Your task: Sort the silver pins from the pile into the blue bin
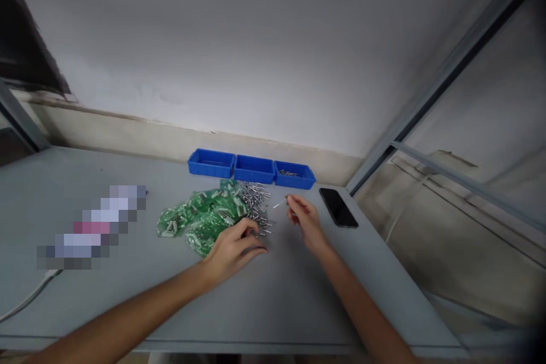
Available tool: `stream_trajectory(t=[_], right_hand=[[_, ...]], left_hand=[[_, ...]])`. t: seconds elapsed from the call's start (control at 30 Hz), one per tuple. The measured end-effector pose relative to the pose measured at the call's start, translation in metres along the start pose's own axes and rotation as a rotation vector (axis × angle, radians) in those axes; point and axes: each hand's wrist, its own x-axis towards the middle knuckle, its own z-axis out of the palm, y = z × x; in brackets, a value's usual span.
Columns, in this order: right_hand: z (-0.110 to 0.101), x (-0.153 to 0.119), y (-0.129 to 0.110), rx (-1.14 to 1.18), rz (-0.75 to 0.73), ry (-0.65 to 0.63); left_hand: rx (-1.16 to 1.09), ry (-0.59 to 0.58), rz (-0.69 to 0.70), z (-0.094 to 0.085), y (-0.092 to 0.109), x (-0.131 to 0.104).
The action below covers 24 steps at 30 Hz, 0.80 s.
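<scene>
My right hand (pixel 303 217) pinches a thin metal pin (pixel 279 203) between thumb and fingertips, just right of the pile and above the table. The pin points left, and its near end is hidden in the fingers. A heap of similar silvery metal pins (pixel 256 200) lies loose in the middle. My left hand (pixel 236 245) hovers at the near edge of this heap, thumb and curled fingers apart, with nothing seen between them. Beside it lie green-tinted clear plastic bags (pixel 200 210) with small metal pieces in them.
Three blue bins stand in a row at the wall: a left bin (pixel 211 169), a middle bin (pixel 255 176) and a right bin (pixel 294 181) with a few pins inside. A black phone (pixel 338 207) lies at right. A blurred-out object (pixel 91 227) with a white cable (pixel 32 297) lies at left.
</scene>
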Motion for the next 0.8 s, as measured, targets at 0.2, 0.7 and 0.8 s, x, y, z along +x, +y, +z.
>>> stream_trajectory(t=[0.2,0.7,0.8], right_hand=[[-0.022,0.03,0.018,-0.171,-0.022,0.162],[-0.024,0.091,-0.002,-0.223,0.01,0.134],[-0.021,0.067,0.011,-0.385,0.034,-0.09]], left_hand=[[0.083,-0.053,0.107,-0.002,-0.006,0.001],[0.147,-0.142,0.154,-0.009,-0.008,0.003],[0.151,-0.162,0.159,-0.009,-0.01,0.003]])
